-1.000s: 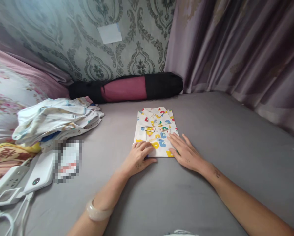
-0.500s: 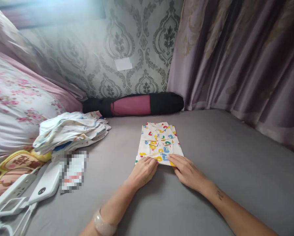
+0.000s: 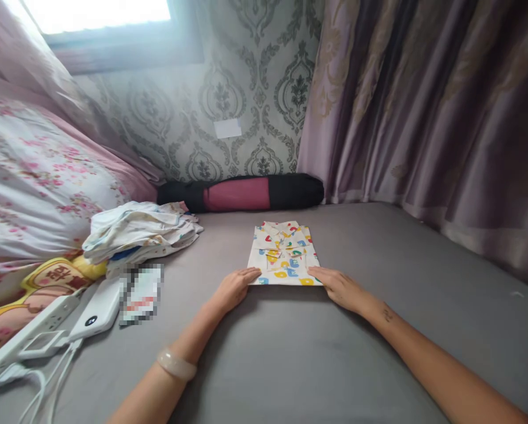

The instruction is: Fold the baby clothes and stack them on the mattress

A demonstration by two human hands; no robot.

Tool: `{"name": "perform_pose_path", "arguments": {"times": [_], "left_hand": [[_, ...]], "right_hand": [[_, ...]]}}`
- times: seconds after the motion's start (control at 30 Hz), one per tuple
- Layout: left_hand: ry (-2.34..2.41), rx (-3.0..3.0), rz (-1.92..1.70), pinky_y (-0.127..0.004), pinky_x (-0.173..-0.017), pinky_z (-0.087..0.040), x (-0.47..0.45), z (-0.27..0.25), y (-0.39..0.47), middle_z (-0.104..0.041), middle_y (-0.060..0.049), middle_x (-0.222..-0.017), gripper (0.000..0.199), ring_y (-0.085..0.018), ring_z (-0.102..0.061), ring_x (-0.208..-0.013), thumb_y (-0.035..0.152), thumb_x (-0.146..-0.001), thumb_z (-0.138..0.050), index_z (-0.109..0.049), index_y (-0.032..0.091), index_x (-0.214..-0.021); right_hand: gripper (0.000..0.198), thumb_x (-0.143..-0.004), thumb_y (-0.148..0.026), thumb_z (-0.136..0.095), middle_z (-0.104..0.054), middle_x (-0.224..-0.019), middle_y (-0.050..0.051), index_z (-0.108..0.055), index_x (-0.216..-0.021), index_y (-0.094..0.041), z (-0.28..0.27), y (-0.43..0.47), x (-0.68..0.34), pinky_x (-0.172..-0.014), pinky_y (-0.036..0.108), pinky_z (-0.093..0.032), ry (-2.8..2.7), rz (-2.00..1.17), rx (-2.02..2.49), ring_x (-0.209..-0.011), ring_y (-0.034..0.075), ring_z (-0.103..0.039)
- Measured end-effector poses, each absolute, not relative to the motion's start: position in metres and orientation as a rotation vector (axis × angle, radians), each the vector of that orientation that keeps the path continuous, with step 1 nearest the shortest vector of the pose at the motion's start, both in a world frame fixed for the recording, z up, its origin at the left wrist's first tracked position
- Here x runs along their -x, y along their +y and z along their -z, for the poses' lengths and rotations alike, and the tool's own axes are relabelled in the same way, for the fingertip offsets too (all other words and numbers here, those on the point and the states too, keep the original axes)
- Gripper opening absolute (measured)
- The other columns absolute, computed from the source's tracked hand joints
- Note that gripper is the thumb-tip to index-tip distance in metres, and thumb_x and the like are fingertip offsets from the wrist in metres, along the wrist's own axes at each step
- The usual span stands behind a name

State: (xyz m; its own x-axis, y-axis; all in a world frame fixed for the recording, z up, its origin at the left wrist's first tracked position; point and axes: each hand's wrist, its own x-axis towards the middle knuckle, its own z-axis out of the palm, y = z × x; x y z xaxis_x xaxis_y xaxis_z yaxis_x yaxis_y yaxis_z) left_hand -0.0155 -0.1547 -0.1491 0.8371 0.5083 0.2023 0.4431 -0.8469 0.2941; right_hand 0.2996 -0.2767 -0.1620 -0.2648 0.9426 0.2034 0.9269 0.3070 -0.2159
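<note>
A white collared shirt (image 3: 286, 259), printed with yellow, blue, red and green shapes, lies folded into a flat rectangle with its collar at the far end. My left hand (image 3: 240, 284) grips its near left corner, fingers together on top. At the near right corner, my right hand (image 3: 338, 285) holds the cloth in the same way. Between the hands the near edge runs straight, with a thin shadow beneath it. Both thumbs are mostly hidden.
Grey bedding (image 3: 290, 365) spreads under everything. Left are a pile of clothes (image 3: 140, 232), a white power bank (image 3: 98, 309), a power strip (image 3: 38, 330) with cables, and a yellow cushion (image 3: 47, 280). A black and pink rolled bag (image 3: 237, 193) lies against the wall.
My hands have moved apart, from close together on the near edge out to its two corners. The near edge now looks straighter. The camera view has tilted up slightly.
</note>
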Motion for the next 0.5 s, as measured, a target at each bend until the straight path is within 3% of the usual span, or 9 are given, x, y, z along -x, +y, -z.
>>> {"name": "perform_pose_path", "arguments": {"times": [0.23,0.37,0.5], "left_hand": [[0.617,-2.723,-0.421,-0.031,-0.095,-0.047,0.026,0.123,-0.182,-0.062,-0.006,-0.125,0.060,-0.019,-0.059,-0.114,0.004,-0.072,-0.039,-0.055,0.023,-0.127],[0.663,-2.540,-0.386,-0.023,-0.076,-0.050,0.041,0.109,-0.209,-0.071,-0.003,-0.104,0.043,-0.016,-0.067,-0.086,0.012,-0.081,-0.043,-0.060,0.026,-0.118],[0.753,-2.271,-0.533,-0.019,-0.064,-0.047,0.047,0.106,-0.219,-0.070,-0.003,-0.093,0.023,-0.013,-0.062,-0.075,0.027,-0.087,-0.049,-0.061,0.022,-0.105]], "right_hand": [[0.064,-0.075,0.000,-0.034,-0.055,-0.133,0.005,-0.053,-0.133,-0.021,0.138,-0.308,-0.293,-0.100,0.036,-0.045,-2.308,-0.105,1.694,-0.120,0.020,-0.054],[0.060,-0.079,-0.006,-0.036,-0.059,-0.129,0.001,-0.053,-0.133,-0.029,0.122,-0.345,-0.287,-0.096,0.033,-0.046,-2.297,-0.283,1.724,-0.114,0.020,-0.058],[0.050,-0.083,-0.015,-0.041,-0.065,-0.121,-0.001,-0.059,-0.126,-0.032,0.101,-0.362,-0.284,-0.089,0.031,-0.048,-2.209,-0.471,1.739,-0.106,0.022,-0.062]]}}
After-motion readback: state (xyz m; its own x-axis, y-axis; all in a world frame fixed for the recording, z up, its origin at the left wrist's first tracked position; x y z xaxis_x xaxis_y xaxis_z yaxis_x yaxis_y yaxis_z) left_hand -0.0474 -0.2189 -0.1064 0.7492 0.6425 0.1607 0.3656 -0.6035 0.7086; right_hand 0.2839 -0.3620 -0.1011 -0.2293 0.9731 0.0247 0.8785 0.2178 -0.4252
